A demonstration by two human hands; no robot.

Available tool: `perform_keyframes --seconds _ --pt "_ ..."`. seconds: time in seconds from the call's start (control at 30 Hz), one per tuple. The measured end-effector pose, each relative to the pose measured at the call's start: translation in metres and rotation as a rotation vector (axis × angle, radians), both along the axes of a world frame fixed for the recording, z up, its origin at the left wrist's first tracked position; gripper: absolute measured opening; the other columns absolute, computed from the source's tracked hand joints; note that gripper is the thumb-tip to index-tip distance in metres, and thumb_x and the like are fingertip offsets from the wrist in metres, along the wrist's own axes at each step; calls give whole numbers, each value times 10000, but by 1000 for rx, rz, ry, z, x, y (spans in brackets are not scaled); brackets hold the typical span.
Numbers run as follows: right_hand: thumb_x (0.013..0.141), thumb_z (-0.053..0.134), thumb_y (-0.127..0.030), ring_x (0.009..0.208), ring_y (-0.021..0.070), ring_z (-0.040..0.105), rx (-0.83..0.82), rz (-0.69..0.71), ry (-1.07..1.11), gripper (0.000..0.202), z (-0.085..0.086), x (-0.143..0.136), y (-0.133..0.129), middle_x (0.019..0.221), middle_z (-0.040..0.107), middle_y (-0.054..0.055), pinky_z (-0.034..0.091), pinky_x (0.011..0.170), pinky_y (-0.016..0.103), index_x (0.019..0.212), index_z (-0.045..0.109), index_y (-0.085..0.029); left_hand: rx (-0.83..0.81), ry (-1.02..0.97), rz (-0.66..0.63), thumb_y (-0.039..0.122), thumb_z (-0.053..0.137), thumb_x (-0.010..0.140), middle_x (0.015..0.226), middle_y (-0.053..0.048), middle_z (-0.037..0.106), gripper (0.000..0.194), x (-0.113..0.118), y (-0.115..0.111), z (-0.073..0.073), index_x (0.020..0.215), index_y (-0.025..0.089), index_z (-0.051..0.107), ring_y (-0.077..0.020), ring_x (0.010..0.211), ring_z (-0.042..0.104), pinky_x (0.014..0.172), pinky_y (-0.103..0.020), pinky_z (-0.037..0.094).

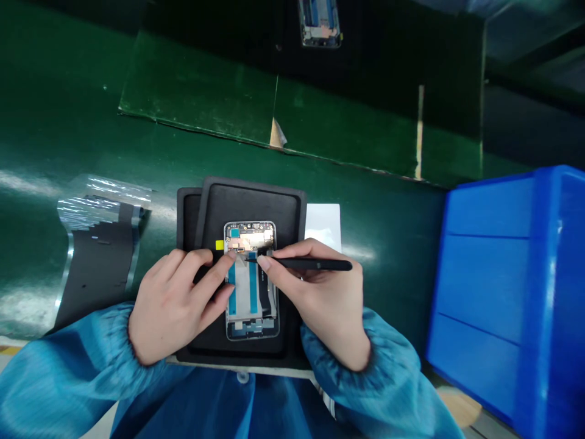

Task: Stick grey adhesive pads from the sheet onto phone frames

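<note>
An opened smartphone [244, 286] lies in a black foam tray [251, 198], its circuit board at the top and a silver battery area with blue strips below. My left hand [180, 299] rests over the phone's left edge, fingers apart, the index fingertip touching just below the board and the thumb lower down. In my right hand [324, 289] a pair of black tweezers [315, 264] is pinched between thumb and fingers, the tip pointing left over the phone near my left index finger. What the tip touches is too small to tell. A yellow tab [220, 245] sticks out at the phone's left side.
Under the tray lies a second black tray [187, 213], with a white card [326, 219] to the right. Black sheet with clear film [98, 262] lies at left. A blue bin [484, 274] stands at right. Another opened phone [320, 30] sits at the back.
</note>
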State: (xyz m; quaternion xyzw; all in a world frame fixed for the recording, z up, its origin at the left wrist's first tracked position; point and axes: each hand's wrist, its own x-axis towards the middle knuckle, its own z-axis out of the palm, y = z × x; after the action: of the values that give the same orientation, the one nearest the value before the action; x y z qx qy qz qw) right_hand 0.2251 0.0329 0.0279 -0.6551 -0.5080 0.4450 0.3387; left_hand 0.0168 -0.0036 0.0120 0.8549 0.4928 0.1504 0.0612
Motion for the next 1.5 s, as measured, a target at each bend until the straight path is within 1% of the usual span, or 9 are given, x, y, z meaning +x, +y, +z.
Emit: perform_keyframes --seconds 0.13,0.3,0.57,0.8,0.97,1.1,1.2,1.33,1.5 --pt "713 865 -240 551 134 710 15 0 6 145 0 0 1 671 756 -10 586 506 203 734 727 -202 -7 30 -23 312 654 915 1010 -91 610 380 -1 -1 -1 1276 194 652 -224 814 488 692 -355 404" --pt "708 869 -230 547 123 711 30 8 0 147 -3 1 0 669 758 -16 579 498 180 734 727 -202 -11 98 -45 327 626 930 1013 -92 608 417 0 -1 2 1330 209 628 -241 818 487 670 -369 399" --pt "719 862 -235 541 126 703 50 19 -31 145 0 0 -1 663 748 -14 574 488 184 753 725 -199 -4 174 -32 357 598 949 1018 -84 633 425 1 -2 4 1357 241 617 -243 825 505 671 -373 399" --pt "725 861 -251 571 136 714 54 27 -21 148 -2 0 -2 680 748 -8 591 521 197 762 729 -196 15 216 -26 360 596 947 1055 -83 657 423 3 -4 5 1345 219 616 -253 828 518 654 -381 386" --pt "729 859 -259 608 140 729 59 35 -14 147 -3 2 -1 716 756 -1 606 557 201 771 732 -198 35 149 -2 376 606 939 1046 -115 657 472 1 -4 1 1334 117 605 -244 844 525 685 -372 408" --pt "720 861 -244 596 142 722 54 41 -4 152 -1 1 0 706 755 3 608 554 210 762 723 -194 31 169 -19 363 600 943 1039 -93 652 418 0 -3 2 1324 192 621 -237 827 521 676 -367 393" --pt "710 863 -238 591 146 719 50 28 4 158 -1 1 0 701 752 6 605 548 218 750 717 -192 12 218 -33 364 579 953 1042 -82 645 427 1 -3 4 1363 248 599 -241 826 516 672 -373 378" --pt "703 864 -248 573 144 706 38 -19 45 175 -2 2 1 688 743 3 586 518 220 738 700 -196 15 271 -43 356 550 965 1092 -94 639 440 2 -1 8 1392 255 577 -251 845 517 668 -388 352" --pt "680 892 -328 569 158 697 -10 -66 143 253 -4 3 3 686 740 19 580 532 254 746 691 -189 19 278 -83 320 540 967 1180 -100 638 431 5 3 10 1390 249 582 -273 972 532 736 -411 372"
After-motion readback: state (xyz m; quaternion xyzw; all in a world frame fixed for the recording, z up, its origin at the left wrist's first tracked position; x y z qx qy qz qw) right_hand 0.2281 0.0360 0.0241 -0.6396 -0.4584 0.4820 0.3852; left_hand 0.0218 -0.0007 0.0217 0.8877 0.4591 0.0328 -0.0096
